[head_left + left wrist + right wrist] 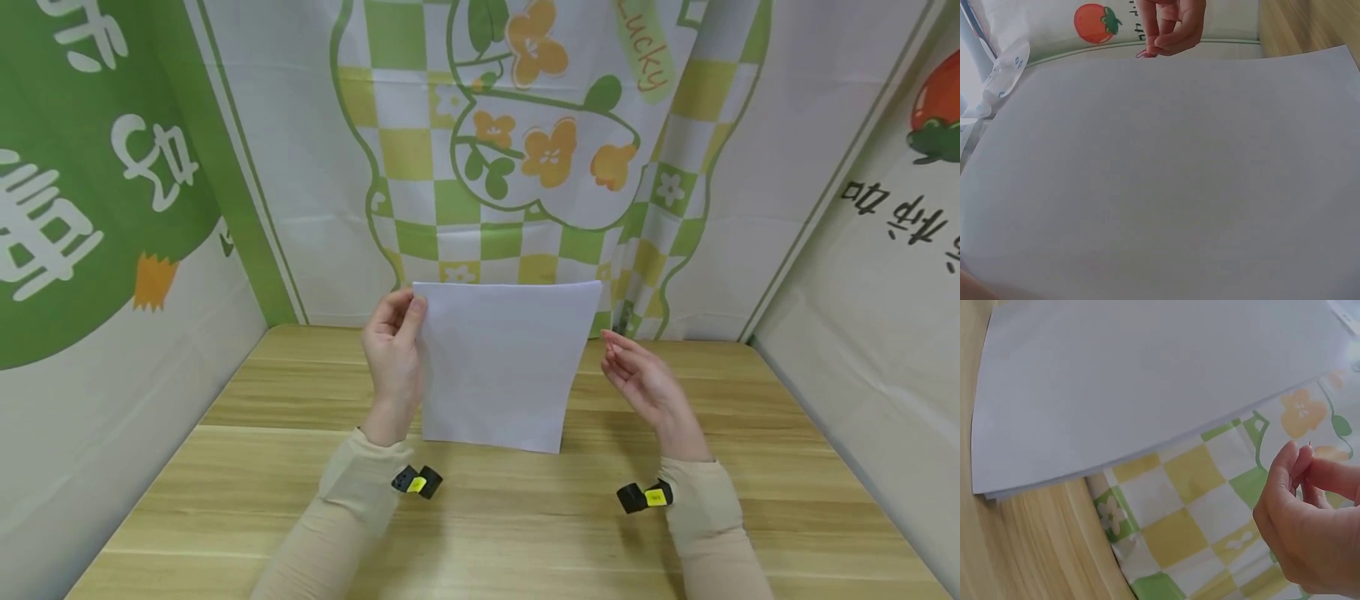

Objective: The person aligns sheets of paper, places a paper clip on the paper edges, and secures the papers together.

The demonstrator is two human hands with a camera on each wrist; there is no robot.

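Observation:
A thin stack of white paper sheets [502,367] stands upright over the table, its layered edges showing in the right wrist view. My left hand [393,358] grips it by the upper left edge, thumb on the near face and fingers behind. To the right of the stack, apart from it, is my right hand [647,385]. Its thumb and fingertips pinch a small red paper clip [1142,54], whose wire loop pokes out in the left wrist view. Most of the clip is hidden by the fingers. The sheets fill most of the left wrist view.
A wood-grain table [510,525] lies under both arms. Behind it hangs a checked, flowered curtain [465,208], with printed cloth walls at left and right. A black wrist camera [417,482] is strapped at the left wrist, another [643,497] at the right.

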